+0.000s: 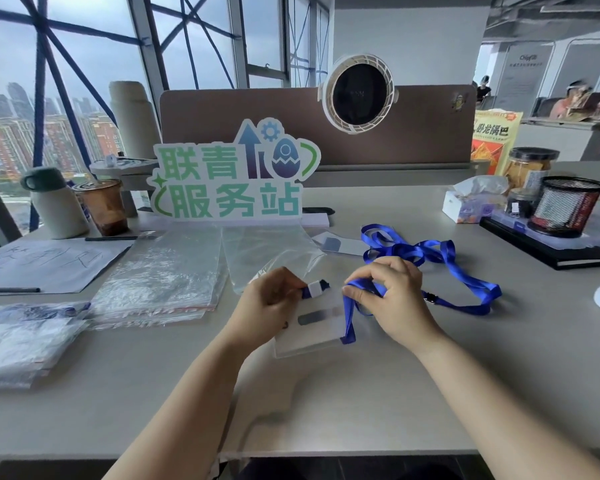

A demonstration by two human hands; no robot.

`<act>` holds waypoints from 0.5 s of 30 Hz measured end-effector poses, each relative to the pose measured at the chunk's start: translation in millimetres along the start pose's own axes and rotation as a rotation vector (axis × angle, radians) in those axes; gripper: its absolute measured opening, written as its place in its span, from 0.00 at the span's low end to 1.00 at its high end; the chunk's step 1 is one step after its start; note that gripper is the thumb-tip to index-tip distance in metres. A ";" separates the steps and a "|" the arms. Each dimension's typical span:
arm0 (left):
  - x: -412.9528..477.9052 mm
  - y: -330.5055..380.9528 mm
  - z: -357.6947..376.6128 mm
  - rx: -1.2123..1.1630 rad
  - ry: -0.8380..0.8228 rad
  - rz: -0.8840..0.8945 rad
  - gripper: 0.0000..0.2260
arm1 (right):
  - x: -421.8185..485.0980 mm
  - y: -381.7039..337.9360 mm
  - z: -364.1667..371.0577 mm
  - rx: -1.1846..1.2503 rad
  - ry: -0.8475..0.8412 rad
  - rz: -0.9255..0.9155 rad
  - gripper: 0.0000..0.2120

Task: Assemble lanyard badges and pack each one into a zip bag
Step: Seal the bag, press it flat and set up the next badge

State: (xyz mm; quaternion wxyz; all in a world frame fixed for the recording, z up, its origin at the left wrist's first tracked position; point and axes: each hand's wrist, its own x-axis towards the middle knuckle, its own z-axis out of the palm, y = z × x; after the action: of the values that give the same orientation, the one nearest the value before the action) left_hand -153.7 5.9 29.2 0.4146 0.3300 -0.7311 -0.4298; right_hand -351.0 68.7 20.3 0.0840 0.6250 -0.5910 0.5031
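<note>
A clear badge holder (314, 332) lies on the desk in front of me, with a white clip (315, 289) at its top. My left hand (269, 306) pinches that clip end. My right hand (392, 296) holds a folded loop of blue lanyard (349, 317) that hangs across the holder. More blue lanyard (440, 261) lies tangled behind and right of my right hand. An empty zip bag (260, 254) lies just beyond my hands, and a stack of zip bags (163, 275) sits to its left. Packed bags (25, 334) lie at the far left.
A green and white sign (229, 181) stands mid-desk before a brown partition (413, 133). A cup (103, 206) and flask (54, 202) stand at the left, with paper (49, 261). At the right stand a mesh pen holder (567, 206), tissue box (471, 202) and black notebook (548, 254).
</note>
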 end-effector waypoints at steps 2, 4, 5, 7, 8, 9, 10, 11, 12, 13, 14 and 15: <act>-1.2 1.8 -1.3 -0.026 -0.100 -0.029 0.12 | 0.8 0.5 -1.8 0.078 -0.037 0.043 0.07; -3.2 3.9 -1.7 -0.030 -0.186 -0.040 0.10 | 3.6 1.5 -4.8 0.159 -0.083 0.085 0.09; -4.0 4.6 -1.9 -0.037 -0.214 -0.039 0.09 | 5.1 2.1 -6.3 0.187 -0.108 0.110 0.10; -4.0 5.0 -2.7 -0.105 -0.236 -0.040 0.08 | 6.7 3.8 -8.7 0.243 -0.134 0.150 0.07; -3.1 4.2 -3.8 -0.171 -0.231 -0.048 0.08 | 6.7 4.9 -9.4 0.286 -0.137 0.176 0.06; -1.8 3.8 -5.0 -0.263 -0.212 -0.062 0.07 | 6.6 5.9 -9.7 0.335 -0.144 0.214 0.05; 0.0 2.8 -6.1 -0.365 -0.178 -0.074 0.06 | 6.5 6.2 -9.5 0.370 -0.155 0.248 0.06; 2.1 1.4 -6.9 -0.453 -0.131 -0.081 0.05 | 5.9 6.1 -8.3 0.380 -0.167 0.261 0.08; 4.3 -0.2 -6.6 -0.511 -0.071 -0.086 0.05 | 5.0 6.3 -6.6 0.355 -0.174 0.241 0.11; 6.0 -2.0 -5.5 -0.537 -0.001 -0.093 0.06 | 3.4 7.5 -4.1 0.288 -0.173 0.191 0.13; 7.6 -3.4 -3.4 -0.533 0.075 -0.098 0.07 | 1.3 9.3 -1.0 0.198 -0.169 0.121 0.13; 8.6 -4.5 -1.5 -0.501 0.157 -0.099 0.07 | -0.6 11.5 2.5 0.115 -0.174 0.061 0.11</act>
State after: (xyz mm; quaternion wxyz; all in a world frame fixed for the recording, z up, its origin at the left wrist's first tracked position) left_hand -155.6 -3.7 28.3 0.5172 0.2848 -0.5503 -0.5904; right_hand -359.0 64.1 13.0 -0.0188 0.6519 -0.5849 0.4823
